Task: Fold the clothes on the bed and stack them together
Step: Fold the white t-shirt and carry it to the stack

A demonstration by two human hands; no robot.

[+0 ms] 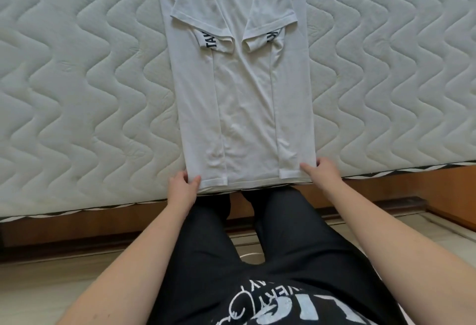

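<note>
The white T-shirt point(244, 98) lies mid-frame on the bed point(77, 80), sides and sleeves already folded inward, left hand point(183, 183) and right hand point(318, 170) each pinching a hem corner; lengthwise fold and stacking seemingly remain.

A white shirt point(244, 98) lies flat on the quilted mattress point(85, 87), running from 12 o'clock down to the near edge at 6 o'clock, its two long sides turned in over the middle and both sleeves, each with a dark lettered band, laid inward across the upper part. The left hand point(181, 185) pinches the hem corner at about 7 o'clock of the shirt, thumb on top, while the right hand point(322, 170) pinches the opposite hem corner at about 5 o'clock. Below the mattress edge show a wooden bed frame point(386, 190), the pale floor point(51, 288) and the person's dark trousers point(283, 234).
</note>
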